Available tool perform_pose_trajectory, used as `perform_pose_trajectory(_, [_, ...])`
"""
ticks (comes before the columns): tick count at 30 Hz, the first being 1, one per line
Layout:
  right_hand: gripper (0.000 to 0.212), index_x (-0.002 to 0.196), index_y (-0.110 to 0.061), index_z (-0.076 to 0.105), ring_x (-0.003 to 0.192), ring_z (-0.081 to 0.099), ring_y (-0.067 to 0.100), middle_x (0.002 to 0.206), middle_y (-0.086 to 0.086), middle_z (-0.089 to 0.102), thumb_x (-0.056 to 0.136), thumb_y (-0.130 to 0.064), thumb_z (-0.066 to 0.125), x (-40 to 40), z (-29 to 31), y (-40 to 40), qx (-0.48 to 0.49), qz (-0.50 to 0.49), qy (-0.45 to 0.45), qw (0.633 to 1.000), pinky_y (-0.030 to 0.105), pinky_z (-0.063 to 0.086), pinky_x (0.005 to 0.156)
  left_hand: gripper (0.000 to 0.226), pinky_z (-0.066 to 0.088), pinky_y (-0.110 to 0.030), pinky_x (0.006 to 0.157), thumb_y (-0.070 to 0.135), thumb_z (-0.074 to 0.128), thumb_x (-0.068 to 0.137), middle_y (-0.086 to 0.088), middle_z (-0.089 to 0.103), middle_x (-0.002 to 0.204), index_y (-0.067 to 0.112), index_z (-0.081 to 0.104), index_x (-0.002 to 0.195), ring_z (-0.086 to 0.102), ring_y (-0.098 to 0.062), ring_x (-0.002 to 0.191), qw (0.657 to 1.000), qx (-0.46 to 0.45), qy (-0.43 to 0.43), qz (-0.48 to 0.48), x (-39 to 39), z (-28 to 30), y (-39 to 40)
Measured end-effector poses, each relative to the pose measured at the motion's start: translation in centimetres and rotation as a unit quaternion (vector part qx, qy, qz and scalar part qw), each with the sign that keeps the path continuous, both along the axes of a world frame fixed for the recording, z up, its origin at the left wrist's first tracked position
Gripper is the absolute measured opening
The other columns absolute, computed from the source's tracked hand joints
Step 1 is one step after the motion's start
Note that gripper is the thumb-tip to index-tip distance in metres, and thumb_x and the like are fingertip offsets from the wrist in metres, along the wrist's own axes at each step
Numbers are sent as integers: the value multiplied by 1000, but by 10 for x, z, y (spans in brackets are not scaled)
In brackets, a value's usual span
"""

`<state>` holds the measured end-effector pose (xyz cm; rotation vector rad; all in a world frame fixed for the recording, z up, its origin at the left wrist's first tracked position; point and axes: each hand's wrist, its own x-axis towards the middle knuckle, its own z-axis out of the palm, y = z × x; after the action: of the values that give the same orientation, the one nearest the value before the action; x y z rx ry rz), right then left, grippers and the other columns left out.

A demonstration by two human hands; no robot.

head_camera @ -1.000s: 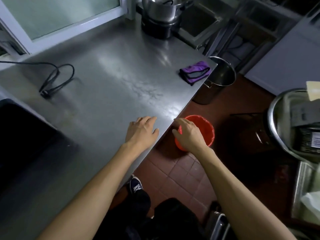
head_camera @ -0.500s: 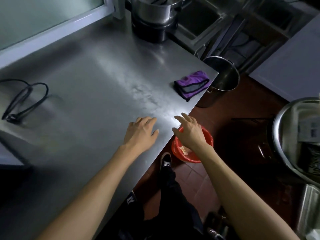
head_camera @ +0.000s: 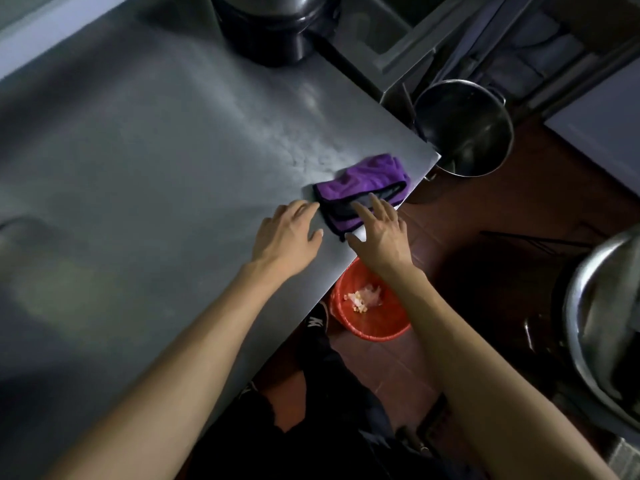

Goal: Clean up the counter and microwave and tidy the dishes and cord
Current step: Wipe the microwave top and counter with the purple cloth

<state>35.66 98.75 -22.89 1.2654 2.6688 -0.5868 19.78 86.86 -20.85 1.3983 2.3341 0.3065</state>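
Note:
A folded purple cloth (head_camera: 363, 181) lies near the right corner of the steel counter (head_camera: 156, 161). My right hand (head_camera: 379, 233) is spread over the cloth's near edge, fingers straight, fingertips on its dark trim. My left hand (head_camera: 287, 233) lies flat on the counter just left of the cloth, with its fingertips almost at the cloth's corner. A red bin (head_camera: 370, 306) with food scraps inside stands on the floor below the counter edge, under my right forearm.
A dark pot base (head_camera: 273, 26) stands at the counter's far edge. A steel stockpot (head_camera: 464, 129) sits on the floor beyond the counter corner. A large metal bowl (head_camera: 602, 323) is at the right. Red tiled floor (head_camera: 450, 216) lies between them.
Both hands have moved forward along the counter edge to the purple cloth. The right hand left the space over the red bin. The cord has gone out of view.

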Motion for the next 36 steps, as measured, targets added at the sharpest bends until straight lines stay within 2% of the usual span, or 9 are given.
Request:
perform_pose_trajectory(7, [77,155,-31,26,153,1,34,167,10,7,90,-43,66,-13,-17,54,33,74,-59,995,65,12,119,58,49,-49,95,36,59,93,-3,39,149,21,40,146,45,-31,127,1000,-15,-6,17,-4,-26,55])
perform_pose_trajectory(12, [91,156,-40,15,151,-16,37,167,8,-7,84,-56,68,-18,-27,75,26,96,-89,991,73,-2,112,73,45,-47,96,46,64,89,-2,37,150,25,32,151,39,-30,130,997,-67,26,-4,4,-41,75])
perform_pose_trajectory(16, [98,156,-46,12,149,-21,43,167,5,-10,77,-65,68,-11,-33,88,-2,103,-74,992,72,1,115,76,43,-45,96,49,65,88,-5,35,150,25,32,152,37,-29,130,994,-92,51,-9,14,-51,81])
perform_pose_trajectory(18, [98,155,-47,13,149,-16,45,168,5,-6,76,-66,68,-9,-34,94,-11,114,-71,991,70,7,117,77,43,-45,96,48,67,87,-7,35,147,25,33,151,37,-30,129,994,-95,57,-4,18,-53,83])
perform_pose_trajectory(21, [91,153,-46,23,148,2,49,166,5,10,77,-60,72,-10,-34,101,-3,118,-63,991,69,20,113,70,43,-44,92,45,69,85,-7,43,136,24,40,146,41,-30,123,995,-79,60,5,20,-54,86])
perform_pose_trajectory(24, [76,148,-40,38,141,18,48,160,7,25,82,-49,73,-16,-34,100,21,105,-51,993,67,32,106,53,45,-44,88,37,67,88,-6,49,124,24,49,136,46,-29,115,997,-54,61,11,20,-54,88])
perform_pose_trajectory(27, [60,141,-30,52,132,31,47,152,9,37,85,-36,73,-20,-34,94,25,82,-4,996,64,39,100,41,46,-45,87,30,64,91,-7,51,120,22,52,130,48,-30,112,998,-41,51,18,19,-52,89])
perform_pose_trajectory(31, [44,132,-19,63,121,40,45,142,12,49,88,-16,66,-21,-34,82,34,62,70,995,58,45,95,41,46,-45,87,28,63,92,-7,51,120,21,53,132,49,-30,111,998,-26,41,30,17,-49,82])
perform_pose_trajectory(36, [38,125,-10,68,112,45,43,132,13,58,87,-5,65,-24,-33,54,23,45,139,989,52,47,92,41,48,-46,85,20,66,89,-8,54,118,21,60,130,53,-31,106,998,17,26,57,13,-38,56])
